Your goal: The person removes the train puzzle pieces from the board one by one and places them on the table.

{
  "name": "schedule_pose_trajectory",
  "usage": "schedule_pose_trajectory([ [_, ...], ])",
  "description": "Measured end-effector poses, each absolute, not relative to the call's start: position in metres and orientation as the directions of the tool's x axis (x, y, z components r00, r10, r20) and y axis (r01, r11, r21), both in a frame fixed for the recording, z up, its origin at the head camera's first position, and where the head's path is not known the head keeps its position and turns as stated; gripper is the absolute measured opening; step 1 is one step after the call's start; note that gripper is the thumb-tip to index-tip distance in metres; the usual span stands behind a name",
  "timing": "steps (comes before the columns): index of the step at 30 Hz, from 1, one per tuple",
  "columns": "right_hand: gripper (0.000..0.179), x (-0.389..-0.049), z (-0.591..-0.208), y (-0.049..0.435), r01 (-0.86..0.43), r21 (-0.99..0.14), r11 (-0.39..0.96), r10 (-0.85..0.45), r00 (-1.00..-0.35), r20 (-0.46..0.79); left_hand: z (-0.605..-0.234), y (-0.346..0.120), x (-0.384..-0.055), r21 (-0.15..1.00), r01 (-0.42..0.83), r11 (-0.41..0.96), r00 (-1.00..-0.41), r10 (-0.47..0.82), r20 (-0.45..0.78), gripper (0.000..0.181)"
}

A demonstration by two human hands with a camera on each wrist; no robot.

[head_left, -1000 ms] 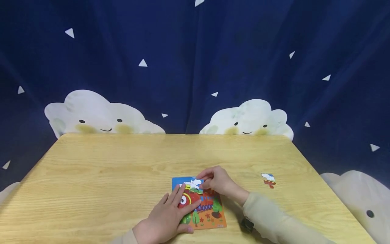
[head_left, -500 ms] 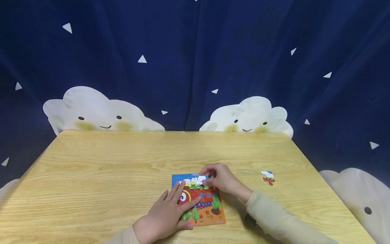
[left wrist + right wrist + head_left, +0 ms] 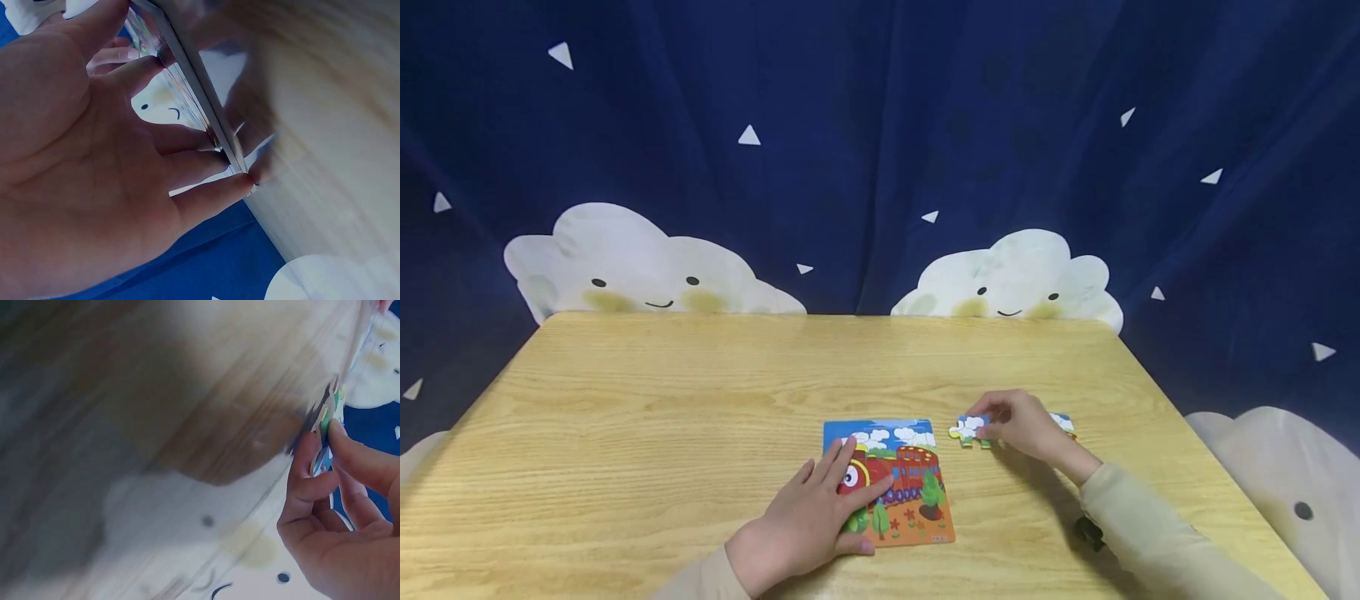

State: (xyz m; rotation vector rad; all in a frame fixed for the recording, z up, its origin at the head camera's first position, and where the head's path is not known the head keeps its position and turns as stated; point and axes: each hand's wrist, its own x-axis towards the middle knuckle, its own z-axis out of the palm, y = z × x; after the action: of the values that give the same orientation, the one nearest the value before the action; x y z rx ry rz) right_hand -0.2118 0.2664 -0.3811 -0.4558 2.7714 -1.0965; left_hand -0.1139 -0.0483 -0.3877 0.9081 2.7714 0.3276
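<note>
A square jigsaw puzzle (image 3: 917, 525) lies flat near the front of the table, showing a red train with an eye, trees and a cloudy sky. Over its left part rests my left hand (image 3: 805, 525), fingers straight and spread; in the left wrist view its fingertips (image 3: 240, 182) touch the puzzle. To the right of the puzzle, my right hand (image 3: 1030, 429) pinches a jigsaw piece (image 3: 968, 427) of blue sky, white cloud and green between thumb and fingers. The right wrist view shows that piece (image 3: 338, 403) edge-on, close over the table.
Another jigsaw piece (image 3: 1062, 422) lies on the wooden table (image 3: 700, 375) beyond my right hand, mostly hidden by it. A dark blue curtain (image 3: 820, 125) with printed clouds and white triangles stands behind the table's far edge.
My right hand has moved right, carrying the jigsaw piece from over the puzzle's top to beside it. The puzzle's upper right sky is uncovered. My left hand stays on the puzzle.
</note>
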Motion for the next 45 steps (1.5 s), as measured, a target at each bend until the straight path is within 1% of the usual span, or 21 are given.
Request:
schedule_pose_trajectory([
  [8,0.016,-0.217,-0.379,0.302,-0.217,-0.638,0.739,-0.273,-0.962,0.011,-0.388,-0.050,-0.114,0.296,0.556,0.777,-0.790,0.604,-0.104,0.070],
  [14,0.019,-0.221,-0.377,0.322,-0.104,-0.629,0.770,-0.175,-0.983,-0.052,-0.388,-0.049,-0.115,0.316,0.543,0.778,-0.790,0.601,-0.120,0.070],
  [16,0.019,-0.222,-0.377,0.325,-0.078,-0.633,0.770,-0.161,-0.984,-0.075,-0.388,-0.049,-0.115,0.314,0.545,0.777,-0.790,0.602,-0.118,0.070],
  [20,0.019,-0.222,-0.380,0.325,-0.103,-0.621,0.777,-0.170,-0.984,-0.050,-0.388,-0.049,-0.115,0.309,0.549,0.776,-0.789,0.604,-0.114,0.070],
  [25,0.016,-0.222,-0.384,0.321,-0.223,-0.529,0.819,-0.224,-0.973,0.064,-0.388,-0.050,-0.115,0.306,0.551,0.777,-0.790,0.603,-0.111,0.070],
  [27,0.015,-0.223,-0.384,0.321,-0.251,-0.495,0.832,-0.239,-0.967,0.089,-0.388,-0.050,-0.115,0.304,0.553,0.776,-0.789,0.605,-0.107,0.070],
  [36,0.014,-0.223,-0.384,0.320,-0.248,-0.486,0.838,-0.244,-0.967,0.072,-0.386,-0.050,-0.115,0.296,0.563,0.771,-0.784,0.612,-0.103,0.071],
  [42,0.014,-0.223,-0.382,0.317,-0.233,-0.491,0.839,-0.240,-0.969,0.048,-0.385,-0.051,-0.115,0.316,0.556,0.769,-0.786,0.610,-0.101,0.071],
  [45,0.015,-0.222,-0.379,0.314,-0.238,-0.510,0.827,-0.236,-0.969,0.069,-0.385,-0.051,-0.115,0.327,0.556,0.764,-0.785,0.613,-0.096,0.071],
])
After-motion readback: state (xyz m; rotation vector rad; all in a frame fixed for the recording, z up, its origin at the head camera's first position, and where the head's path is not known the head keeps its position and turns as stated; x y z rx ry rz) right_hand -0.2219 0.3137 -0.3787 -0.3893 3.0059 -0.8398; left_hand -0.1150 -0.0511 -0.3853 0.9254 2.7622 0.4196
